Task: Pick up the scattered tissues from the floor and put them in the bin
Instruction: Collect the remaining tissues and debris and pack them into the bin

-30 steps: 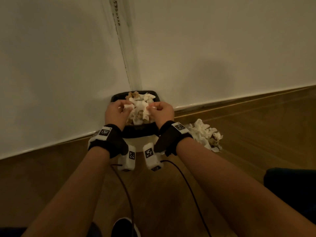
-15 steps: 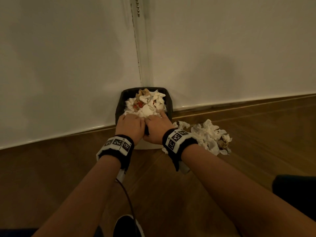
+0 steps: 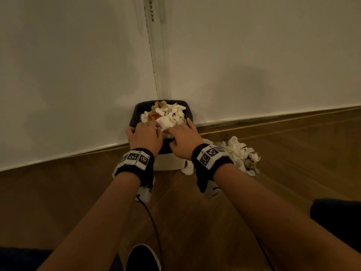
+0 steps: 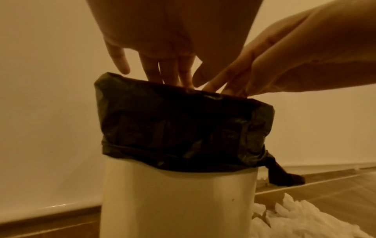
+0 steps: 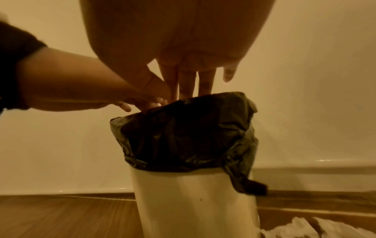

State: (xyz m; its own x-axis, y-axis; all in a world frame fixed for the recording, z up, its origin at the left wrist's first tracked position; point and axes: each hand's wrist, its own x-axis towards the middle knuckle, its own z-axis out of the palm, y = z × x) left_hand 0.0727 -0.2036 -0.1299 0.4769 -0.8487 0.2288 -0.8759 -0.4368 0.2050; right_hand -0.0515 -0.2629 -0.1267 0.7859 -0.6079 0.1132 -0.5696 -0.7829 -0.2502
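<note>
A white bin (image 3: 169, 162) with a black liner (image 4: 183, 127) stands in the wall corner, heaped with crumpled white tissues (image 3: 168, 117). My left hand (image 3: 145, 134) and right hand (image 3: 182, 136) lie side by side, palms down, over the near part of the heap, with straight fingers reaching down past the liner's rim (image 5: 189, 103). Neither hand holds anything that I can see. A pile of white tissues (image 3: 240, 154) lies on the floor right of the bin, also seen low in the left wrist view as tissues (image 4: 301, 219).
White walls (image 3: 78, 75) meet behind the bin, with a bead chain (image 3: 151, 10) hanging in the corner. Wooden floor (image 3: 293, 153) spreads to the right. My dark shoe (image 3: 143, 258) is at the bottom, and a dark object (image 3: 338, 216) sits at the right edge.
My hands held a bunch of tissues above the bin a second ago. They have since let it go and flattened, palms down, onto the heap in the bin.
</note>
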